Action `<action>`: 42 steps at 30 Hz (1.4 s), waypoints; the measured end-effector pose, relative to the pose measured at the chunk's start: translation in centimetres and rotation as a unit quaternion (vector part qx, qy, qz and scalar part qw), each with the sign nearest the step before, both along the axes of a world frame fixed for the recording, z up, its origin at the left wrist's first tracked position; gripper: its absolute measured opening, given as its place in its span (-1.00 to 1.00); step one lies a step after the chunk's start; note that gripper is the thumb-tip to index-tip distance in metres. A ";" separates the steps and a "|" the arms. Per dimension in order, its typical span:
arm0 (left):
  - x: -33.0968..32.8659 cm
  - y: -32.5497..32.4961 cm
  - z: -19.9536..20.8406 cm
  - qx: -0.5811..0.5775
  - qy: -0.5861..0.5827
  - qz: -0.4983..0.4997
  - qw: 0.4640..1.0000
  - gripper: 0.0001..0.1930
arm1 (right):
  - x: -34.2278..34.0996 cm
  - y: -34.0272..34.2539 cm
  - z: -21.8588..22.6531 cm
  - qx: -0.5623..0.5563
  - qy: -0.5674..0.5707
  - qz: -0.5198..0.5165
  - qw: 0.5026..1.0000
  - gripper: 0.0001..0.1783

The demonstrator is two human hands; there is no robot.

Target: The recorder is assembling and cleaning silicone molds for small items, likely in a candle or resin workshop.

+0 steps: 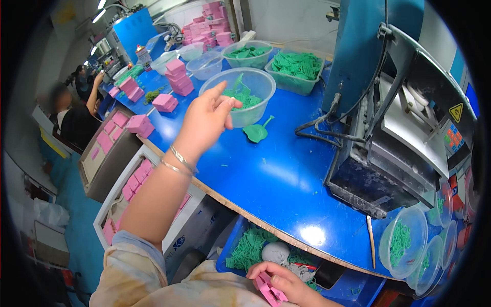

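My left hand (212,110) reaches over the near rim of a round clear tub (263,108). Its index finger points outward and the thumb lies apart from it; I see nothing held. Thin green wax-like pieces (248,100) lie in the tub, one standing up steeply just past the fingertips. On the table beside the tub is a flat green leaf-shaped piece with a stem (255,133). Low in the view, close to my body, my right hand (284,284) is closed around a small notched pink block (269,290). Its lower fingers are partly hidden.
A square tub (294,84) and more round tubs hold green pieces. Pink blocks (179,77) stand stacked at left, others in trays (94,179). A black machine (388,138) occupies the right. Below the table edge, a blue drawer (225,261) holds green scraps. Another person (71,117) sits far left.
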State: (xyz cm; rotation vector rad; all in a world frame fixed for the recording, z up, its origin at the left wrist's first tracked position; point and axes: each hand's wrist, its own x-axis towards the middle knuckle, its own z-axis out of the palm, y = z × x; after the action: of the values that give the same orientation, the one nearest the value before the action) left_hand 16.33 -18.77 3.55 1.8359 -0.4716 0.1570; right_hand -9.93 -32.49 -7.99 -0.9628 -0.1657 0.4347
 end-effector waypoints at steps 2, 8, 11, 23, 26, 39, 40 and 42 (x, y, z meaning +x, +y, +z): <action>1.2 1.0 -0.3 0.105 -0.027 0.026 0.994 -0.52 | -0.2 -0.1 0.1 0.008 -0.009 0.002 1.000 -0.44; -9.9 0.0 -1.6 0.217 -0.182 -0.264 0.922 -0.49 | -0.1 0.0 -1.1 -0.025 -0.009 -0.079 0.997 -0.39; -14.9 0.8 -3.1 0.169 -0.079 -0.401 0.897 -0.47 | -0.8 0.4 -2.0 0.052 -0.007 -0.154 0.987 -0.45; -18.0 3.5 -6.3 0.011 -0.020 -0.370 0.929 -0.76 | -0.7 -0.9 1.2 -0.172 -0.255 -0.172 0.936 -0.50; -18.4 3.8 -6.7 0.006 0.020 -0.448 0.894 -0.72 | -0.2 -1.8 2.5 -0.255 -0.366 -0.132 0.885 -0.56; -20.5 4.6 -5.7 0.061 -0.111 -0.358 0.925 -0.52 | -2.0 -0.3 4.0 -0.426 -0.453 -0.326 0.712 -0.70; -21.1 4.0 -6.0 0.097 -0.176 -0.312 0.929 -0.46 | -2.2 -0.2 4.3 -0.445 -0.429 -0.334 0.712 -0.71; -21.6 3.5 -5.7 0.210 -0.284 -0.257 0.900 -0.31 | -2.3 0.0 4.9 -0.465 -0.403 -0.343 0.710 -0.72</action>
State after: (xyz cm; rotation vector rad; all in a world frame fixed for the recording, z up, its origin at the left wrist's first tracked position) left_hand -5.22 -15.25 -2.15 1.9942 -1.4790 0.2421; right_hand -12.27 -32.52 -3.14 -2.0806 -0.3698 -0.7367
